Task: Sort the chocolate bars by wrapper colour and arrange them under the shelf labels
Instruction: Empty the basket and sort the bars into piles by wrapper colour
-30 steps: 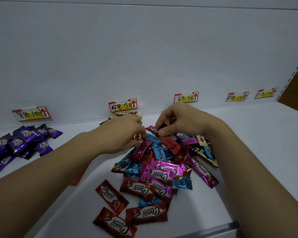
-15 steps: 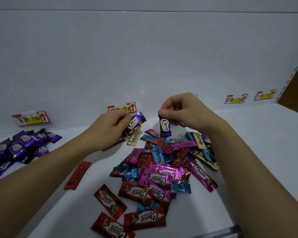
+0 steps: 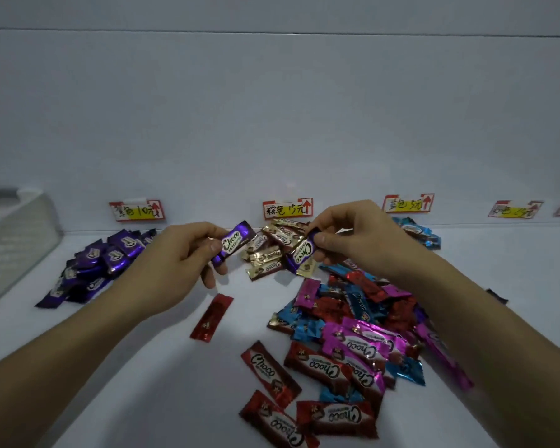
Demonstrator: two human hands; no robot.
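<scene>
- Purple Choco bar (image 3: 232,244): pinched in the grip of the left hand (image 3: 175,257), above the shelf (image 3: 514,253).
- Second purple bar (image 3: 301,253): pinched in the right hand (image 3: 359,240) grip, just beside the gold pile (image 3: 267,253).
- Purple pile (image 3: 101,263): under the leftmost label (image 3: 136,210).
- Blue pile (image 3: 417,231): behind the right hand.
- Mixed heap (image 3: 353,324): front right; one red bar (image 3: 211,317) lies apart.

The mixed heap of chocolate bars (image 3: 353,334) has thin, glossy foil wrappers, crinkled and with bright reflections. The left purple bar (image 3: 232,247), pinched in the left hand (image 3: 175,257), and the right purple bar (image 3: 301,253), pinched in the right hand (image 3: 359,240), shine the same way, as do the gold bars (image 3: 267,268). The shelf (image 3: 162,367) is smooth, white and matt. The labels (image 3: 287,208) look like matt paper. The divider (image 3: 20,247) is clear, smooth plastic.
</scene>
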